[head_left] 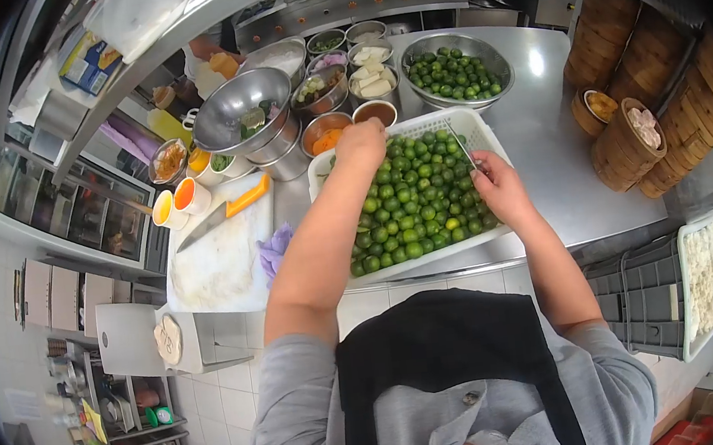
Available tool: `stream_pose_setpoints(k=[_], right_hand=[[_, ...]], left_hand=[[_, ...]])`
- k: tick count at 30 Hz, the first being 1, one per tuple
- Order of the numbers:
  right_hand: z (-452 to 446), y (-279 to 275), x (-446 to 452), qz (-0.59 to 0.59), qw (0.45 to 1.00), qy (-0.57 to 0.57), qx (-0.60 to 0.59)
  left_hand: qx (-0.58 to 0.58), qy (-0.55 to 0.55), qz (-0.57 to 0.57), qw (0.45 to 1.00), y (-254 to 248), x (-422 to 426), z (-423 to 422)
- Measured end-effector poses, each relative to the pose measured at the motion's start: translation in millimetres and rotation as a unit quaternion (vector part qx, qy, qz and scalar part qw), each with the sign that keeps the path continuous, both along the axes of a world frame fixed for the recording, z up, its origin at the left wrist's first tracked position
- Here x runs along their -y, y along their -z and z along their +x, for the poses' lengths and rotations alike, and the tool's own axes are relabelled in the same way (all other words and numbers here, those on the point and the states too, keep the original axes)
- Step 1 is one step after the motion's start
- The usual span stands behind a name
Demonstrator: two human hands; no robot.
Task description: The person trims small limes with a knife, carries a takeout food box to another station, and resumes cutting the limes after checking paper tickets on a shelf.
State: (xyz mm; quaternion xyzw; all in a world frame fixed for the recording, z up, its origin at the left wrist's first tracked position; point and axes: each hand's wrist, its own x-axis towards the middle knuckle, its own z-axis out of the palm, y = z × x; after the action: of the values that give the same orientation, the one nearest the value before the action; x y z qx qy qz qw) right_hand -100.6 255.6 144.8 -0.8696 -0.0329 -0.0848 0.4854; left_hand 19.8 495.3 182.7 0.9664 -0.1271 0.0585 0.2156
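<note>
A white plastic basket full of small green limes sits on the steel counter in front of me. My left hand is over the basket's far left part, near a container of brown sauce. Its fingers are curled closed, and what they hold, if anything, is hidden. At the basket's right side, my right hand is closed around a slim metal blade that points away from me over the limes. Its handle is covered by my fingers, so the exact kind of tool does not show.
A steel bowl of limes stands behind the basket. At left are a cutting board, an orange-handled knife, a purple cloth and an empty-looking steel bowl. Bamboo steamers stand at right.
</note>
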Motion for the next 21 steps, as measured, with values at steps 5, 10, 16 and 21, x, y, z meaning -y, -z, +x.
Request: stream_pose_setpoints(k=[5, 10, 16, 21], right_hand=[[-6.7, -6.4, 0.9, 0.263, 0.963, -0.012, -0.050], [-6.2, -13.9, 7.9, 0.362, 0.931, -0.026, -0.045], [-4.5, -10.9, 11.7, 0.407, 0.905, -0.081, -0.095], [-6.3, -15.0, 13.0, 0.385, 0.907, -0.116, -0.127]], left_hand=[[-0.093, -0.033, 0.097, 0.990, 1.2, 16.5, 18.5], [-0.205, 0.074, -0.439, 0.872, -10.8, 19.6, -13.9], [-0.319, 0.136, -0.667, 0.660, -14.5, 30.6, -65.5], [-0.273, 0.098, -0.663, 0.690, -7.8, 38.6, -88.0]])
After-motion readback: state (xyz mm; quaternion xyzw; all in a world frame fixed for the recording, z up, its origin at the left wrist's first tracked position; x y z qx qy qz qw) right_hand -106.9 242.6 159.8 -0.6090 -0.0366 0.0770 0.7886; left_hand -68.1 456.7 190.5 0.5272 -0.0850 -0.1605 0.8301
